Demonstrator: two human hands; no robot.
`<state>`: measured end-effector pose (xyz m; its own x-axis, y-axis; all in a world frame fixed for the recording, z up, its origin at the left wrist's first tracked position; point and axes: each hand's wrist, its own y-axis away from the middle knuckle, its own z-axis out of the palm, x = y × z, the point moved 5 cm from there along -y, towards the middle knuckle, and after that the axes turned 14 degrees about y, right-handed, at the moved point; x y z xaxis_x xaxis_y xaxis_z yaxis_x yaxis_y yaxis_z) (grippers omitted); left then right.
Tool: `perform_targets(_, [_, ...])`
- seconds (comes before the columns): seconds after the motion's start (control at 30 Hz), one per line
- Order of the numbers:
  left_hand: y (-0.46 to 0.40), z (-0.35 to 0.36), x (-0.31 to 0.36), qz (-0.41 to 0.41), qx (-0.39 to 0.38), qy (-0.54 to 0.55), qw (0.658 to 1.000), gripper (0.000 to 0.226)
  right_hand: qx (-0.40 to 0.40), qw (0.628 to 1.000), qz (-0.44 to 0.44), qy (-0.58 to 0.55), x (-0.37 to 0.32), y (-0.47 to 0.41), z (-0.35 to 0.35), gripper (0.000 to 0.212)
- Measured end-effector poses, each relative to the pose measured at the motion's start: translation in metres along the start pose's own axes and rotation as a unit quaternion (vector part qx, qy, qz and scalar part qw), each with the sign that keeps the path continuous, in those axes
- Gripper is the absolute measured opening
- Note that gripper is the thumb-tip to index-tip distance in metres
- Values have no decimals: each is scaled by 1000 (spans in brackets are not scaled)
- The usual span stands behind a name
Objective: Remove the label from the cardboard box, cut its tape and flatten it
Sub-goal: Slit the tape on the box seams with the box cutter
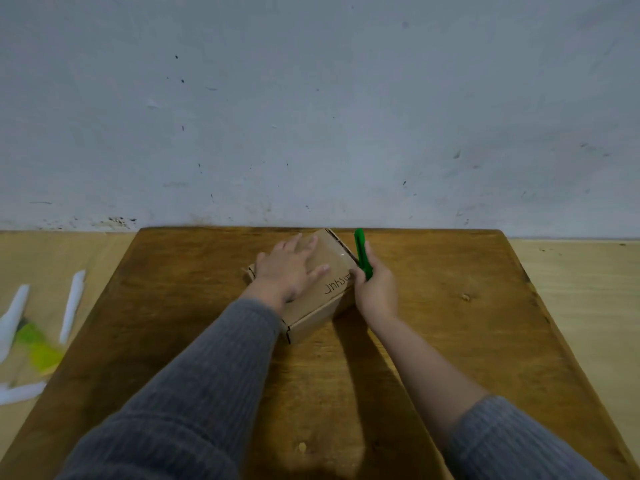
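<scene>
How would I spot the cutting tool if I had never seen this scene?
Start at the brown wooden table against the grey wall. Near its far edge sits a small brown cardboard box, pressed flat by the left hand. The bright green plastic utility knife stands against the box's right side, gripped by the right hand; it is the only green thing on the table.

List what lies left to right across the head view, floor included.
White plastic pieces on the floor → left hand flat on the cardboard box → green cutter gripped in the right hand, all on the wooden table.
</scene>
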<state>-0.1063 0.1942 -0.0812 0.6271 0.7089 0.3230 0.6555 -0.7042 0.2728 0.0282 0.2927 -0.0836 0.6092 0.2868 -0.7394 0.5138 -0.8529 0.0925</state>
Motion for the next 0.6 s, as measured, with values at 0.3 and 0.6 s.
perform_targets(0.3, [35, 5, -15, -38, 3, 36, 999, 75, -73, 994, -76, 26, -24, -36, 5, 52])
perform_targets(0.6, [55, 13, -21, -29, 25, 148, 988, 74, 11, 1000, -15, 18, -12, 8, 0, 48])
